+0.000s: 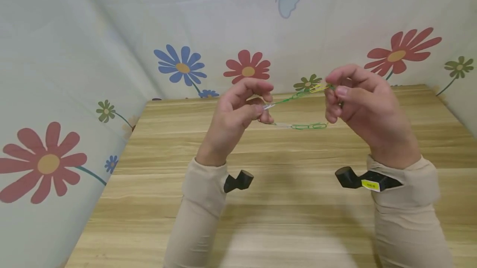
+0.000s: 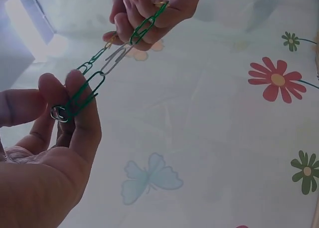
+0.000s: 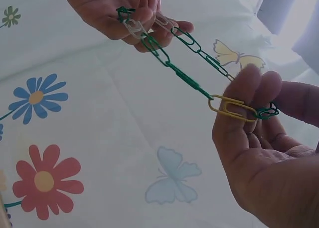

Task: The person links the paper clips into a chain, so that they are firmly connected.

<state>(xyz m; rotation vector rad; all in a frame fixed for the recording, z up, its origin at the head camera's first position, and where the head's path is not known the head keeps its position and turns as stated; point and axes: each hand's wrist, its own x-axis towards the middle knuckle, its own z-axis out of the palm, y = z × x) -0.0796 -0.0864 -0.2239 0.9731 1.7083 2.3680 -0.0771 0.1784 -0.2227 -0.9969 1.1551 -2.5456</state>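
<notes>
A loop of linked paper clips (image 1: 309,126) in green, white and yellow stretches between both hands, held up above the table. My left hand (image 1: 234,112) pinches one end of the loop between thumb and fingers. In the left wrist view a green paper clip (image 2: 85,98) lies against those fingertips, with a white paper clip (image 2: 117,58) linked beyond it. Opposite, my right hand (image 1: 372,106) grips the other end. A yellow paper clip (image 3: 233,109) crosses its fingers in the right wrist view, and a green paper clip (image 3: 267,111) sits at its thumb.
Below the hands is a wood-grain table (image 1: 290,218). A pale cloth wall (image 1: 130,15) printed with flowers and a butterfly rises behind it and at the left. Each sleeved wrist carries a black camera mount (image 1: 238,181).
</notes>
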